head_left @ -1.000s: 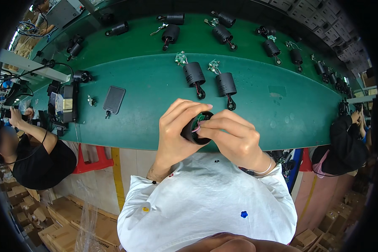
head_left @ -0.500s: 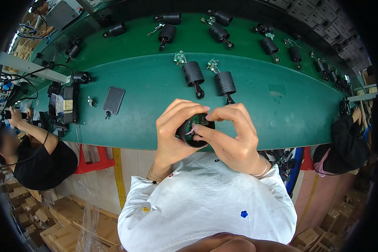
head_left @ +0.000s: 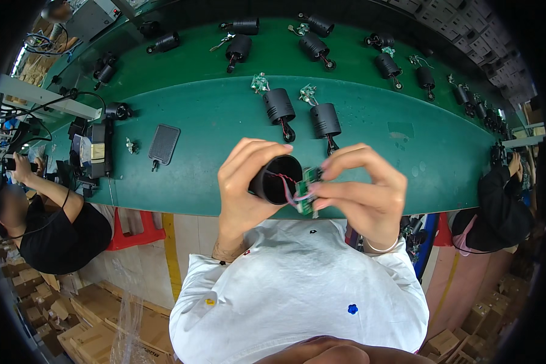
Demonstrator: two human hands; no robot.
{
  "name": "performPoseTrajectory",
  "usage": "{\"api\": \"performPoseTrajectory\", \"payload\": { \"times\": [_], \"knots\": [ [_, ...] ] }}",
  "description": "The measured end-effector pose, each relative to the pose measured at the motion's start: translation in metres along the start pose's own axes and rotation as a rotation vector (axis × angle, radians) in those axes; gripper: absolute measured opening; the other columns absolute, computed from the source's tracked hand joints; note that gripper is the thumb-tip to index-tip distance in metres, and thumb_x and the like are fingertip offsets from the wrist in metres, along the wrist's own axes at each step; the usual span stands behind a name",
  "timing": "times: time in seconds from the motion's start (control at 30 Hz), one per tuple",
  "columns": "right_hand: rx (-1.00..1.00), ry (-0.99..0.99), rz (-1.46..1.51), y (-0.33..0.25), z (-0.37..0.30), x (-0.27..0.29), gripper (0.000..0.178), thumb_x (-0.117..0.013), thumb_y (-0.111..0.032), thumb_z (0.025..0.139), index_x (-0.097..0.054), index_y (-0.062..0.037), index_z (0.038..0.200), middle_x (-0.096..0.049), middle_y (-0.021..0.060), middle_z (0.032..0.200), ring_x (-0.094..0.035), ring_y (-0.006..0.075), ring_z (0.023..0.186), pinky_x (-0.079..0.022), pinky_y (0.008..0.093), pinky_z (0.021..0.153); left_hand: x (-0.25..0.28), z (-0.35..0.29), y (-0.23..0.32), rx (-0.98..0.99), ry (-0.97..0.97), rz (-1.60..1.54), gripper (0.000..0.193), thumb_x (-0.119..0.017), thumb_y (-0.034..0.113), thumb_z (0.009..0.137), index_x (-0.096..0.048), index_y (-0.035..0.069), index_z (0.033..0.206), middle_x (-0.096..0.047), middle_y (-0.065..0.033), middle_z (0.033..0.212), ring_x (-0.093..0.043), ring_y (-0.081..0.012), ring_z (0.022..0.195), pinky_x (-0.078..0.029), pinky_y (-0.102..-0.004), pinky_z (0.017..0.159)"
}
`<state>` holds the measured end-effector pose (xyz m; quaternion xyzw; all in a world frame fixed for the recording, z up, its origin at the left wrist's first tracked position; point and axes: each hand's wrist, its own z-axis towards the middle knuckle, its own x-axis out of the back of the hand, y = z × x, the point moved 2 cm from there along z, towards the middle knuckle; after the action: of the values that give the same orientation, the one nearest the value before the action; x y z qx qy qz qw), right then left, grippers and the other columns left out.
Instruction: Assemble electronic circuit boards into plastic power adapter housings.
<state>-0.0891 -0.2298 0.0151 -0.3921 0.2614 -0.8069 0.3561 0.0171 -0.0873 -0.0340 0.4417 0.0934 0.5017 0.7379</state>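
Note:
My left hand (head_left: 242,185) is wrapped round a black cylindrical housing (head_left: 262,187), its open mouth tilted up toward me. Just outside the rim, on the right, my right hand (head_left: 364,191) pinches a green circuit board (head_left: 307,193) between thumb and fingers. Pink and red wires (head_left: 288,185) run from inside the housing to the board. Beyond my hands, two more black housings (head_left: 279,106) (head_left: 326,120) lie on the green table, each with its own circuit board (head_left: 259,83) (head_left: 307,94) hanging out on wires at the far end.
A dark flat rectangular pad (head_left: 164,145) lies left on the green table (head_left: 206,115). Several similar housings (head_left: 313,47) line the green strip behind. A person (head_left: 48,224) sits at the left, another (head_left: 497,200) at the right. Cardboard boxes (head_left: 103,321) stand on the floor lower left.
The circuit board was inside the housing's mouth and is now outside it to the right, in my right hand. My right hand has moved right, away from the housing; the wires are stretched out.

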Motion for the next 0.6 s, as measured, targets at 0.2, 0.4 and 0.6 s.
{"api": "performPoseTrajectory", "payload": {
  "times": [0.2, 0.4, 0.6],
  "knots": [
    [-0.003, 0.232, 0.09, 0.01, -0.004, 0.016, 0.022, -0.074, 0.004, 0.064, -0.075, -0.0025, 0.085, -0.063, 0.0076, 0.09, -0.056, 0.0166, 0.077, -0.046, 0.0251, 0.066, 0.002, -0.004, 0.0, 0.132, -0.019, -0.147, 0.052, -0.079, 0.002, 0.049, -0.067, 0.003, 0.099, -0.066, -0.0074, 0.088, -0.058, -0.0202, 0.074, -0.047, -0.0285, 0.07],
    [-0.161, 0.315, 0.446, 0.032, -0.008, 0.009, 0.021, -0.073, 0.008, 0.067, -0.075, -0.0006, 0.086, -0.063, 0.0097, 0.088, -0.056, 0.0168, 0.078, -0.046, 0.0247, 0.067, -0.002, -0.005, 0.0, 0.189, -0.093, -0.253, 0.055, -0.082, 0.005, 0.049, -0.063, 0.002, 0.1, -0.066, -0.0087, 0.083, -0.06, -0.0183, 0.07, -0.048, -0.0267, 0.068],
    [-0.184, 0.303, 0.793, 0.046, -0.008, 0.002, 0.013, -0.07, 0.009, 0.074, -0.073, 0.0012, 0.084, -0.063, 0.0112, 0.086, -0.057, 0.0196, 0.079, -0.048, 0.0263, 0.068, -0.001, -0.006, 0.0, 0.202, -0.101, -0.284, 0.055, -0.082, 0.005, 0.048, -0.062, 0.001, 0.099, -0.067, -0.01, 0.083, -0.061, -0.0186, 0.071, -0.049, -0.0271, 0.068]
  ]
}}
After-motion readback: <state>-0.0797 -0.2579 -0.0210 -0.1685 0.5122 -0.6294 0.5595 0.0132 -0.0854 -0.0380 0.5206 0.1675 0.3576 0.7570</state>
